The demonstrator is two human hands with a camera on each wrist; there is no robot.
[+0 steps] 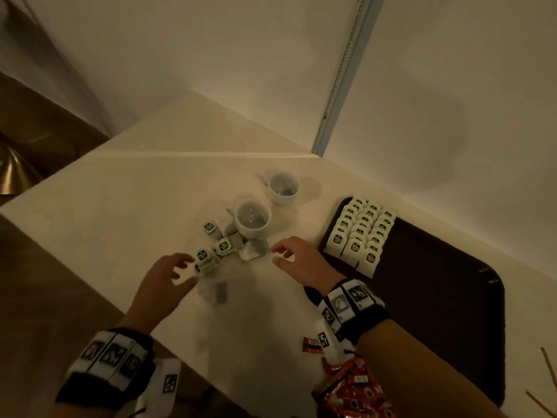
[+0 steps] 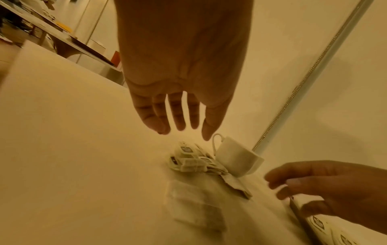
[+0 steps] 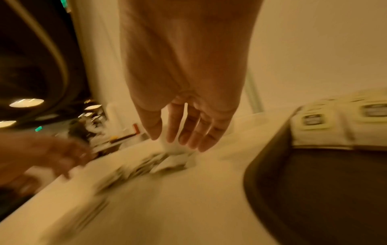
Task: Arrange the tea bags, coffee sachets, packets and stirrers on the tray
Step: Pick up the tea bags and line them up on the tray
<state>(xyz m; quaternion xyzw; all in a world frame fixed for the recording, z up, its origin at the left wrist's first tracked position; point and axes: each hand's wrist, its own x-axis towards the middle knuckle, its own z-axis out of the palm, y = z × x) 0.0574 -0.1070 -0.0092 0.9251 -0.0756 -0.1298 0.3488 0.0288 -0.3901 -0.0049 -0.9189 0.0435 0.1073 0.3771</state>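
Paper tea bags point(image 1: 224, 245) with green-edged tags lie in a loose heap on the cream counter point(image 1: 120, 206), beside the nearer of two white cups point(image 1: 252, 218); the heap runs roughly from the left hand toward that cup, the bags pointing every which way. More tea bags point(image 1: 360, 233) stand upright in three neat rows at the far left corner of the dark brown tray point(image 1: 437, 297), the rows running along the tray's short side.

Left hand point(image 1: 164, 277) hovers at the heap's near end, fingers point(image 2: 180, 112) spread and relaxed, gripping nothing. Right hand point(image 1: 301, 260) hovers between heap and tray, fingers loosely open, empty.

Red sachets point(image 1: 352, 387) lie piled at the counter's near edge by the right forearm, thin wooden stirrers point(image 1: 548, 369) right of the tray. Plain cream walls meet behind the counter.
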